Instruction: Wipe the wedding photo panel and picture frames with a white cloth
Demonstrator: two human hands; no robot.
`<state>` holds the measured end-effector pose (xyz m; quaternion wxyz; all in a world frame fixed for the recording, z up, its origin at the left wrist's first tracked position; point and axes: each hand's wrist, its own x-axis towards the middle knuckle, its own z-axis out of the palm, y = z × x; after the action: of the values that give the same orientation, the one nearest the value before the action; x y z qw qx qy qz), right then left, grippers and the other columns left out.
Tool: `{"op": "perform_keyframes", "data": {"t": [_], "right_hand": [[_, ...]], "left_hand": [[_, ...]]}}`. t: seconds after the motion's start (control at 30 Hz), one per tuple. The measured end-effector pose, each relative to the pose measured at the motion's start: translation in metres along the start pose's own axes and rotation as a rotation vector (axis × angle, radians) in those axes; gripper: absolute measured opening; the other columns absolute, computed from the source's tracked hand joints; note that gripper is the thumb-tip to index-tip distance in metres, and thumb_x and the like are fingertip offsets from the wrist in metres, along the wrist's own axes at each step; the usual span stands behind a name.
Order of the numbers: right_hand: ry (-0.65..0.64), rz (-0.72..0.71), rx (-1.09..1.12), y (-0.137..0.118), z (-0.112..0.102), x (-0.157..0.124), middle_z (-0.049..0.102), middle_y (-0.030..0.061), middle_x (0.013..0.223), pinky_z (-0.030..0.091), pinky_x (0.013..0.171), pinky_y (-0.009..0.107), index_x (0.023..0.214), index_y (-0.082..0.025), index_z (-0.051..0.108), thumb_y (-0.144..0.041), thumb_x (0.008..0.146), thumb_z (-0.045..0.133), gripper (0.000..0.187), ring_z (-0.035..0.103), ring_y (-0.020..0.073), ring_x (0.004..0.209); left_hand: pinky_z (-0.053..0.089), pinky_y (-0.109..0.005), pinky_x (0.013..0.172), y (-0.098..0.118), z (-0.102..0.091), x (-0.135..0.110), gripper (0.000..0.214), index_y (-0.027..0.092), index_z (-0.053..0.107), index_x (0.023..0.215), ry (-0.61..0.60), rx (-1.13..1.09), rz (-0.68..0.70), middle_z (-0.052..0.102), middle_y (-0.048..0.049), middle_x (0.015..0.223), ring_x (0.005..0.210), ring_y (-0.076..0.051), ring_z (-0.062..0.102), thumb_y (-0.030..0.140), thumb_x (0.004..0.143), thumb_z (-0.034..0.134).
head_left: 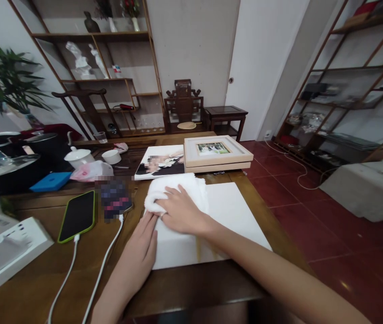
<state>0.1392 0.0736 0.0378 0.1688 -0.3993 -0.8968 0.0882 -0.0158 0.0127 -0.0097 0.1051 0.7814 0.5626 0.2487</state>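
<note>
A white board (238, 216) lies flat on the wooden table, with yellowish-brown stains near its front edge. On its upper left part sits a bunched white towel (178, 182). My right hand (183, 211) presses down on the towel with its fingers bent over the folds. My left hand (142, 247) lies along the board's left edge, its fingers stretched out and close together. The left fingertips touch or almost touch the towel's lower left edge. Part of the towel is hidden under my right hand.
Behind the board are stacked picture frames (218, 163) and a photo panel (159, 162). At left lie a green-cased phone (77, 216), a second phone with a white cable (105, 256), a white box (12, 252), a blue block (50, 181) and a lidded pot (9, 171).
</note>
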Motion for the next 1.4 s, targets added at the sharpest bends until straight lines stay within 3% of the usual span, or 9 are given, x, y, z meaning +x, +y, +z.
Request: {"op": "perform_keyframes", "data": {"t": [0.17,0.3,0.47,0.67,0.8,0.93,1.03,1.17,1.4], "right_hand": [[0.032,-0.012,0.003,0.001,0.005,0.005,0.059,0.0137,0.122,0.019,0.108,0.050,0.114,-0.016,0.059,-0.019,0.086,0.043,0.033,0.036,0.0259,0.130],[0.022,0.012,0.056,0.010,-0.001,-0.017,0.055,0.0130,0.129,0.020,0.110,0.045,0.122,-0.017,0.055,-0.022,0.090,0.042,0.035,0.038,0.0229,0.129],[0.023,0.053,0.072,0.033,-0.024,-0.043,0.061,0.0087,0.121,0.024,0.109,0.042,0.111,-0.020,0.060,-0.018,0.089,0.040,0.030,0.050,0.0223,0.117],[0.065,0.266,-0.002,0.066,-0.043,-0.084,0.059,0.0116,0.124,0.030,0.104,0.047,0.111,-0.016,0.060,-0.016,0.087,0.036,0.035,0.048,0.0271,0.119],[0.182,0.317,-0.074,0.052,-0.034,-0.121,0.057,0.0134,0.126,0.026,0.108,0.050,0.106,-0.015,0.062,-0.012,0.081,0.037,0.035,0.043,0.0269,0.125],[0.162,0.239,-0.025,0.023,-0.026,-0.142,0.055,0.0105,0.129,0.021,0.111,0.051,0.096,-0.019,0.063,-0.006,0.068,0.042,0.037,0.034,0.0248,0.132],[0.156,0.234,0.012,0.022,-0.026,-0.138,0.058,0.0109,0.126,0.022,0.110,0.050,0.094,-0.019,0.063,-0.005,0.067,0.042,0.037,0.035,0.0236,0.131],[0.143,0.204,0.022,0.043,-0.031,-0.123,0.059,0.0108,0.124,0.022,0.110,0.048,0.097,-0.019,0.063,-0.006,0.072,0.041,0.036,0.035,0.0231,0.131],[-0.010,0.168,0.058,0.069,-0.050,-0.092,0.058,0.0107,0.124,0.026,0.107,0.050,0.108,-0.018,0.060,-0.017,0.089,0.041,0.027,0.038,0.0272,0.129]], "left_hand": [[0.027,-0.044,0.109,-0.001,0.001,0.000,0.047,0.011,0.044,0.134,0.008,0.001,0.004,0.040,-0.0146,0.144,0.135,-0.025,0.034,0.030,0.093,0.029],[0.025,-0.042,0.111,0.001,-0.002,0.000,0.050,0.010,0.039,0.138,-0.002,0.002,-0.002,0.037,-0.0136,0.147,0.136,-0.023,0.031,0.031,0.094,0.028],[0.022,-0.041,0.112,0.002,-0.003,-0.001,0.051,0.008,0.036,0.139,-0.029,0.009,0.005,0.032,-0.0115,0.149,0.138,-0.020,0.026,0.031,0.095,0.027],[0.023,-0.042,0.112,0.001,-0.002,-0.001,0.051,0.008,0.035,0.139,-0.035,0.024,0.005,0.031,-0.0113,0.150,0.138,-0.020,0.026,0.030,0.095,0.026],[0.025,-0.044,0.111,0.001,-0.003,-0.001,0.049,0.012,0.035,0.140,-0.023,0.024,0.016,0.032,-0.0100,0.149,0.137,-0.021,0.028,0.029,0.095,0.028],[0.024,-0.045,0.111,0.002,-0.004,-0.001,0.049,0.014,0.034,0.141,-0.025,0.022,0.017,0.031,-0.0091,0.150,0.138,-0.022,0.027,0.029,0.094,0.030],[0.025,-0.045,0.111,0.003,-0.004,-0.002,0.049,0.015,0.034,0.141,-0.024,0.024,0.008,0.031,-0.0089,0.150,0.138,-0.022,0.027,0.029,0.094,0.030],[0.026,-0.045,0.111,0.003,-0.004,-0.001,0.048,0.016,0.035,0.141,-0.023,0.027,0.013,0.032,-0.0085,0.150,0.137,-0.023,0.028,0.028,0.094,0.031],[0.025,-0.045,0.111,0.004,-0.004,0.000,0.049,0.013,0.036,0.140,-0.035,0.033,0.001,0.032,-0.0097,0.150,0.138,-0.023,0.027,0.030,0.094,0.030]]}}
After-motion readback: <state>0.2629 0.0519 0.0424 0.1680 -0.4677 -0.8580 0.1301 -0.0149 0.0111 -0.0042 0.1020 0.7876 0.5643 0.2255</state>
